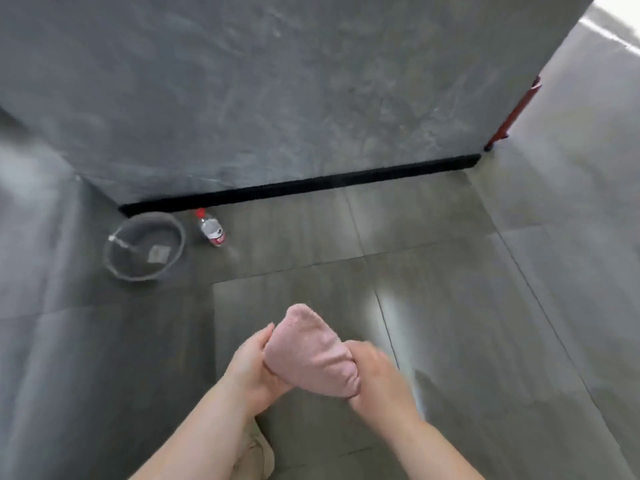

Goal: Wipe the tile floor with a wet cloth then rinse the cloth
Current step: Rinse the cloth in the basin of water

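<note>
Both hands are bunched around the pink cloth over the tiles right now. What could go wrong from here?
1. The pink cloth is gripped by the left hand and right hand above bare tile floor, well away from the basin. Wringing here would likely drip onto the tiles.
2. The floor looks glossy beside the hands, possibly wet: a slip risk.
3. The water bottle stands right next to the basin and could be knocked over on the reach.

Low in the frame's centre, both bare forearms reach forward, left hand (254, 363) and right hand (372, 374) closed around a bunched pink cloth (308, 351).
</note>
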Demonstrator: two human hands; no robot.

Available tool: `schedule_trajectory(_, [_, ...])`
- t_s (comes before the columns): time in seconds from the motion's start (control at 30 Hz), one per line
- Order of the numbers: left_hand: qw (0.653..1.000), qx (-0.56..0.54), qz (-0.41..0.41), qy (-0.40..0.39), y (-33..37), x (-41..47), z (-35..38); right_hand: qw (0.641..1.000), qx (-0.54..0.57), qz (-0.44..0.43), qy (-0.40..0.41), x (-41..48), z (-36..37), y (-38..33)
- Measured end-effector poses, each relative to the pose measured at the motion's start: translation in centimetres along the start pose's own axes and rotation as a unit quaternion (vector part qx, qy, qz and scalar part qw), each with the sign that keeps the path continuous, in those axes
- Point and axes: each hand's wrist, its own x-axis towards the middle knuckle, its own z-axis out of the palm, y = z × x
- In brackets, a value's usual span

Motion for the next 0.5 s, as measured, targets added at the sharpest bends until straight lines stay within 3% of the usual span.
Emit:
schedule_trajectory(0.13, [0.996,0.073,0.033,-0.043,7.5,-2.2,-9.2,0.968,-0.12,-0.217,0.043,7.4,2.2,-8.8])
schedule_trajectory(0.27, [0.988,0.148,0.039,-0.035,14.6,-2.7,-17.6,0.874,-0.142,-0.451,0.115,15.3,6.2,-19.0])
schedule_trajectory(0.37, [0.989,0.145,0.03,-0.004,19.9,-1.7,-22.8,0.807,-0.142,-0.539,0.196,21.6,8.7,-26.1])
schedule_trajectory(0.5, [0.986,0.031,-0.042,-0.157,26.7,-0.8,-27.3,0.754,-0.143,-0.595,0.24,28.5,11.1,-30.8])
